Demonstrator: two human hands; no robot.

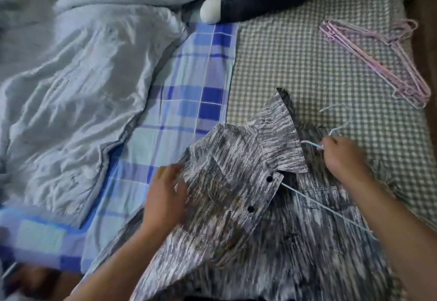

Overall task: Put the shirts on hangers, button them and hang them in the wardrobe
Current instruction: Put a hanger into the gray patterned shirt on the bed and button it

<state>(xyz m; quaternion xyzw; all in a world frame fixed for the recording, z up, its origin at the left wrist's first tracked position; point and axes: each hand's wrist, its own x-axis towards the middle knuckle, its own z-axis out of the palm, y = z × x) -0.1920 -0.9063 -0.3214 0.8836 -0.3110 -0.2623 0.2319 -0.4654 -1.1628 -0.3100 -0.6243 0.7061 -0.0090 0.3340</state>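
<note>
Head view shows a grey streaked shirt point(236, 194) lying open on the bed, partly on the blue plaid sheet point(189, 92) and partly on the grey checked blanket point(295, 59). Left hand point(165, 196) grasps the shirt's left front edge, and right hand point(343, 158) pinches the neck of a light blue wire hanger point(326, 208) placed inside the shirt under the collar. Some pink hangers point(378, 64) lie well apart on the checked blanket.
</note>
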